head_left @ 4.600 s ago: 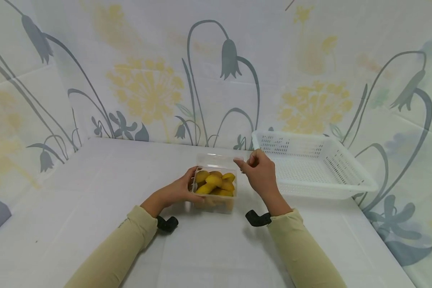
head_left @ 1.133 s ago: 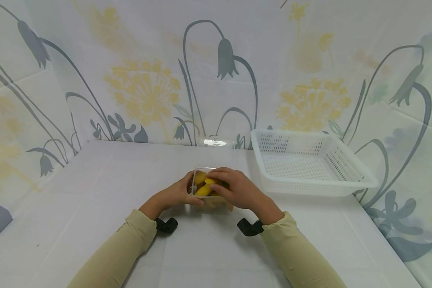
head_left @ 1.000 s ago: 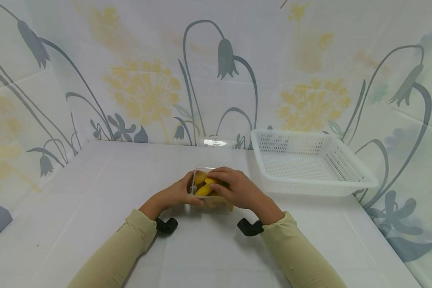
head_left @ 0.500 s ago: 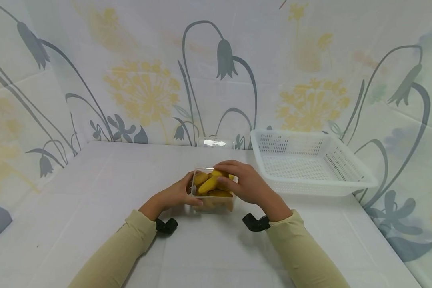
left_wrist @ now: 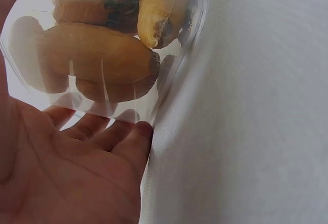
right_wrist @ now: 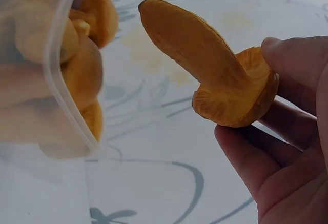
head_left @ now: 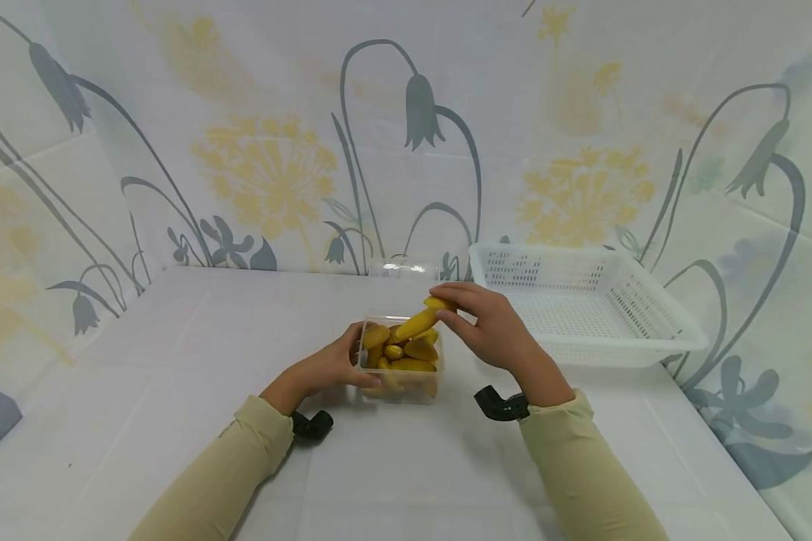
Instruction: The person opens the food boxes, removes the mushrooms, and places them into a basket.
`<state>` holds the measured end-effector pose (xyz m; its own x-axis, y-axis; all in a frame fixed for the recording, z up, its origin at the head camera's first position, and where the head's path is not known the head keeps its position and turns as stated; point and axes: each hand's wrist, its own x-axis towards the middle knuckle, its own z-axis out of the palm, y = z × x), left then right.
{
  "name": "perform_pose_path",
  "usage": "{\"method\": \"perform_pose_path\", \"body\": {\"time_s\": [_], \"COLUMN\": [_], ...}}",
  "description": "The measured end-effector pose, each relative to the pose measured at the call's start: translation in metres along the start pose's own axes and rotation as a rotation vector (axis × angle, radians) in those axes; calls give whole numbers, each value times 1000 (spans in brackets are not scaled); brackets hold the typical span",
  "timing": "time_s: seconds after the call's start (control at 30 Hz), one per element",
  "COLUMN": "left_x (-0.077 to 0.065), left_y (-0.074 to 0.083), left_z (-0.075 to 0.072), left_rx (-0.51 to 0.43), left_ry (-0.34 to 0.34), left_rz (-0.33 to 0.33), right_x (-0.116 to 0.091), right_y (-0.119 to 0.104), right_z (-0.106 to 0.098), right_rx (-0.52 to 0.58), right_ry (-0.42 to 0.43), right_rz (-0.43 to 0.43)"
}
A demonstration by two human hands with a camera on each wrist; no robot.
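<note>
A yellow mushroom (head_left: 417, 324) with a thick stem is pinched by its cap in my right hand (head_left: 494, 330), raised above the box's right side. In the right wrist view the mushroom (right_wrist: 205, 55) hangs apart from the box, gills and stem showing. The clear plastic box (head_left: 406, 387) stands on the table with its lid (head_left: 404, 268) tipped back. Several more yellow mushrooms (head_left: 414, 365) lie piled inside. My left hand (head_left: 325, 372) grips the box's left side, thumb at the front; in the left wrist view, fingertips (left_wrist: 136, 137) touch the clear wall.
A white perforated plastic basket (head_left: 582, 349) stands at the back right, beyond my right hand. White cloth covers the table (head_left: 196, 338). A flower-printed cloth (head_left: 277, 188) hangs upright behind it and at both sides.
My right hand came from beside the lid down into the box, took hold of a mushroom and lifted it up and to the right. The lid swung farther back. My left hand stayed put.
</note>
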<state>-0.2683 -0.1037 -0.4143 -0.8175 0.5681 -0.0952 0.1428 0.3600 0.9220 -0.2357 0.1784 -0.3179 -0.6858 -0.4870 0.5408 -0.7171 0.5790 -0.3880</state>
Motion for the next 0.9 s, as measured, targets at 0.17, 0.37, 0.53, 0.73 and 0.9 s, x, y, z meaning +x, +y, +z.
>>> {"method": "perform_pose_path", "body": {"time_s": [0.17,0.37,0.53,0.73,0.9], "left_x": [0,1,0,0,0], "left_y": [0,0,0,0,0], "left_z": [1,1,1,0,1], "left_rx": [0,-9,-10,-10,-10], "left_ry": [-1,1,-4,-15,-16], "left_rz": [1,-7,-4,-1,0], "right_x": [-1,-4,-8,-15,-22], "right_y": [3,8,17,33,43], "right_z": [-11,-26,-39,-51,-62], "right_rx": [-4,10,14,1,24], "right_ry": [41,79,107,147,161], "right_rz": [18,69,127,200,267]}}
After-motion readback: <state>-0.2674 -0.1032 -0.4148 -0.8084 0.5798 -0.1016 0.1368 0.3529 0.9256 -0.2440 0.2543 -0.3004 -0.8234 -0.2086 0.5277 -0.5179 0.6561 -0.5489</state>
